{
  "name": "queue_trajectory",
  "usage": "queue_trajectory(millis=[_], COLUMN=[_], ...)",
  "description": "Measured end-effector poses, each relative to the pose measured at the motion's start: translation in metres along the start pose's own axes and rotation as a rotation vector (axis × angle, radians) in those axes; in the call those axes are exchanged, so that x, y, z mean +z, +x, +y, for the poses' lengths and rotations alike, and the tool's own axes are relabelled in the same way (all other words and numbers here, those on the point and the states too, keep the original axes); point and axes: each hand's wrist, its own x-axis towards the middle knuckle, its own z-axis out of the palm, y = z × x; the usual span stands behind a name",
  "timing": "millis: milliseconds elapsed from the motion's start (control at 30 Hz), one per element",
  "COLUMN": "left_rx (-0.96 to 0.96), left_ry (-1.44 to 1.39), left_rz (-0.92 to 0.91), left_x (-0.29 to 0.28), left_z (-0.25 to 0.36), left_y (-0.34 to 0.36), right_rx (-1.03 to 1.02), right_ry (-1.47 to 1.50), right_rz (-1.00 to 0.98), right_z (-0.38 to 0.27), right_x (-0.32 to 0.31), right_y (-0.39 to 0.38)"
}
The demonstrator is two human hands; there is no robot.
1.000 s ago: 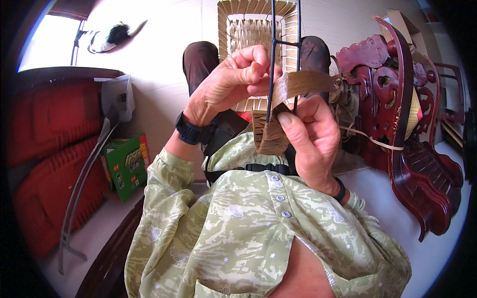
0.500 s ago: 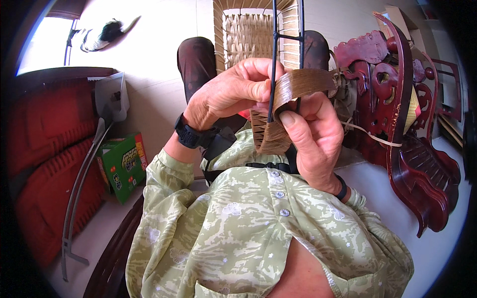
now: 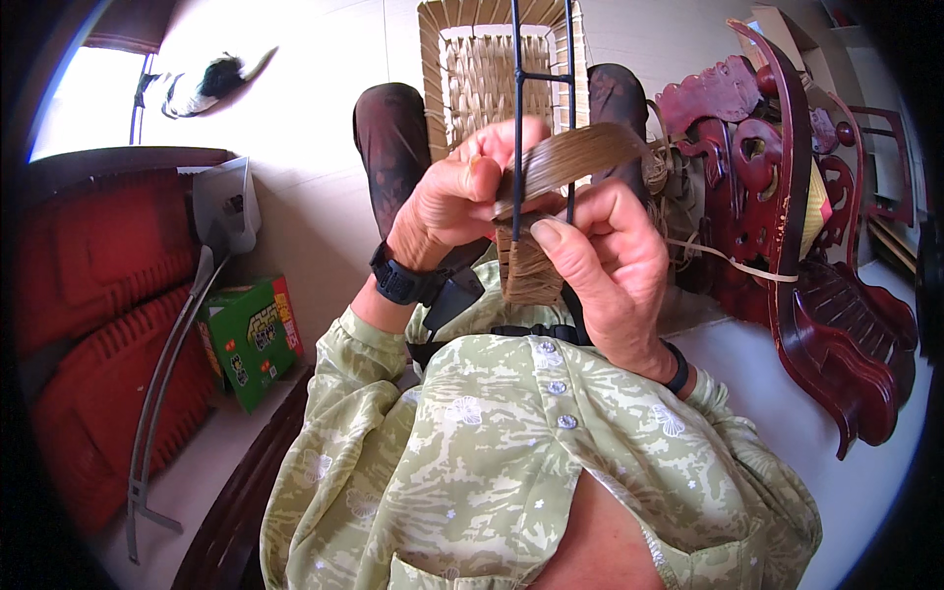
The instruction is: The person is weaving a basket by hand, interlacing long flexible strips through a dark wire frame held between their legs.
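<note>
A black metal frame (image 3: 518,108) with two long rods and a crossbar rises between my hands. Its near end is covered by tight turns of brown flat strip (image 3: 532,275). A loose loop of the same glossy strip (image 3: 585,153) arches over the rods from left to right. My left hand (image 3: 454,195) is closed at the left rod, thumb and fingers pinching the strip's left part. My right hand (image 3: 618,270) pinches with thumb and forefinger at the upper edge of the wound section. Some fingertips are hidden behind the strip and rods.
Beyond my hands, between my knees, is a woven basket (image 3: 431,69). A carved dark-red wooden chair (image 3: 787,246) stands at right, a pale cord (image 3: 733,262) stretched towards it. At left are a green box (image 3: 251,339), a curved metal stand (image 3: 162,413) and red seating (image 3: 118,364).
The frame and both hands have shifted slightly left. The strip's loop lies further left across the rods, and my right thumb has come to the top of the wound section.
</note>
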Motion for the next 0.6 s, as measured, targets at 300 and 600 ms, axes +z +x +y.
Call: queue_trajectory(millis=[300, 600], left_rx=[0.031, 1.275], left_ry=[-0.035, 0.543], left_rz=[-0.104, 0.336], left_x=[-0.011, -0.005], left_z=[0.028, 0.108], left_y=[-0.01, -0.113], right_rx=[0.023, -0.054], right_ry=[-0.027, -0.024], right_rz=[0.003, -0.02], right_z=[0.0, 0.002], right_x=[0.0, -0.001], right_y=[-0.003, 0.006])
